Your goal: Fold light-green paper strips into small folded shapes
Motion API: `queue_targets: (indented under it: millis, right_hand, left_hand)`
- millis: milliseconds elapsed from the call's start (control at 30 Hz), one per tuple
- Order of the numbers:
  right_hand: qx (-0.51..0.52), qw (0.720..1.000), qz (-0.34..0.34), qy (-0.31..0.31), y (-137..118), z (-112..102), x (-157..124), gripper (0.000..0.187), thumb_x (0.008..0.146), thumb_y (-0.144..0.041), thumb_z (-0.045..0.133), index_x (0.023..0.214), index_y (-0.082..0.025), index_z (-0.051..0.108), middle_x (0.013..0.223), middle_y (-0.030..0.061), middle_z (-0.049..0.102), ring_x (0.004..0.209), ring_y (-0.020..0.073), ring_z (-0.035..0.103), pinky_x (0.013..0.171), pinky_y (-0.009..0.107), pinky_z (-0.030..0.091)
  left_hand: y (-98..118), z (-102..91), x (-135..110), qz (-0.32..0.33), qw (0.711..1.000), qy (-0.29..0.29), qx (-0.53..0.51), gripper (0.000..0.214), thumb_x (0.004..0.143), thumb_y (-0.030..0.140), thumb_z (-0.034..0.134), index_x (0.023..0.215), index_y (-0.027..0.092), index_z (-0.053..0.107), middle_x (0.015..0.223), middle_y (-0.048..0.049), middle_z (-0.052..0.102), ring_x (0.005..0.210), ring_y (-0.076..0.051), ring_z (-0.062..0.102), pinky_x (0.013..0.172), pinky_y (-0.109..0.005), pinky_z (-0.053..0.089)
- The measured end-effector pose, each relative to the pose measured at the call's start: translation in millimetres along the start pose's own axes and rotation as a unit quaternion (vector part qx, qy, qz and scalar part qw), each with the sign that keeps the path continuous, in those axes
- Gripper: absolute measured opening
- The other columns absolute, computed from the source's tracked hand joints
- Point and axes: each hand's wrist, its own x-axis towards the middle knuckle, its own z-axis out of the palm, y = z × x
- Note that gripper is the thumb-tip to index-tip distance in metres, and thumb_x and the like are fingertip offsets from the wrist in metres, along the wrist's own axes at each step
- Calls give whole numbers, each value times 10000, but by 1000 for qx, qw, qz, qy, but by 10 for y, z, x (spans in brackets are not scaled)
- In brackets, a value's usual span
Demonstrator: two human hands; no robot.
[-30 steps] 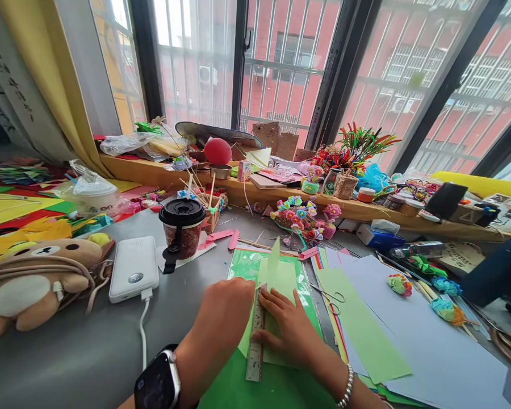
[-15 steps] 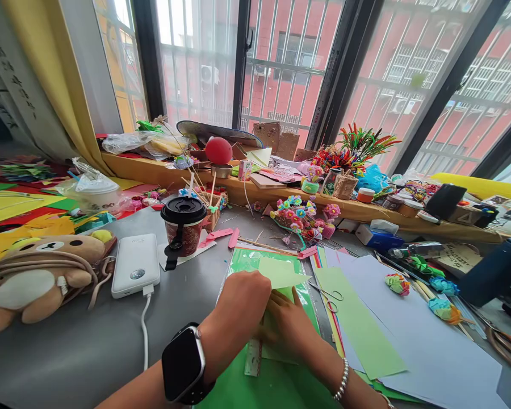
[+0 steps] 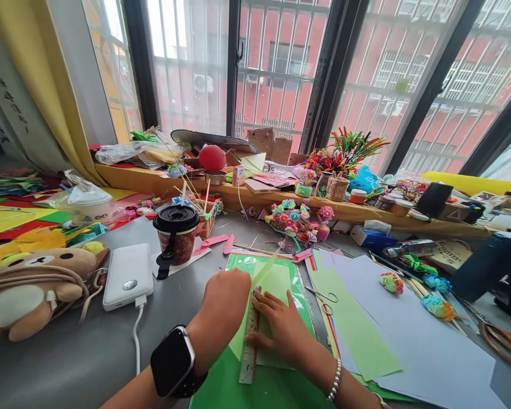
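Observation:
My left hand (image 3: 226, 304) is closed at the left edge of a clear ruler (image 3: 247, 363), its fingertips hidden from me. A raised piece of light green paper (image 3: 264, 271) rises from that fist. My right hand (image 3: 283, 324) lies flat with fingers spread, pressing on the ruler and the light green sheet (image 3: 276, 281) beneath. Under the sheet is a green plastic-covered mat (image 3: 227, 380). Small scissors (image 3: 325, 296) rest just right of the mat.
Right of the mat lie a light green strip (image 3: 357, 329) and white sheets (image 3: 434, 335). A lidded cup (image 3: 179, 236), a power bank (image 3: 130, 275) and a plush bear (image 3: 19, 295) stand to the left. Crochet flowers (image 3: 296, 218) sit behind the mat.
My right hand's fingers have spread flat, and more of the ruler shows. The raised paper has swung from lying broad across the top to a narrow upright piece. The view shifted slightly.

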Motion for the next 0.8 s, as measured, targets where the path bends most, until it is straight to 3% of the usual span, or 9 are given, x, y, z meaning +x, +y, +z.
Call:
queue_targets:
  millis: [300,600,800]
  right_hand:
    - [-10,999,-10,48,61,108,29,461,726,-385,448,1170,-278,385,1163,30,492,1144,242,330,952,516,15]
    - [1,1000,-6,5,32,36,21,597,699,-485,457,1228,-248,314,1302,52,319,1186,268,255,941,543,2]
    - [-3,999,-2,33,-16,6,11,436,714,-408,466,1110,-225,461,1184,59,472,1104,254,372,955,504,46]
  left_hand:
    - [84,38,-22,77,997,0,19,322,694,2,316,705,90,626,713,-162,625,681,-262,596,542,-315,415]
    - [-12,24,-204,19,999,-34,4,202,720,106,409,751,91,608,763,-171,611,705,-291,589,563,-355,415]
    - [20,25,-353,10,999,-53,4,326,653,-27,316,700,114,606,711,-141,614,671,-258,592,541,-316,389]
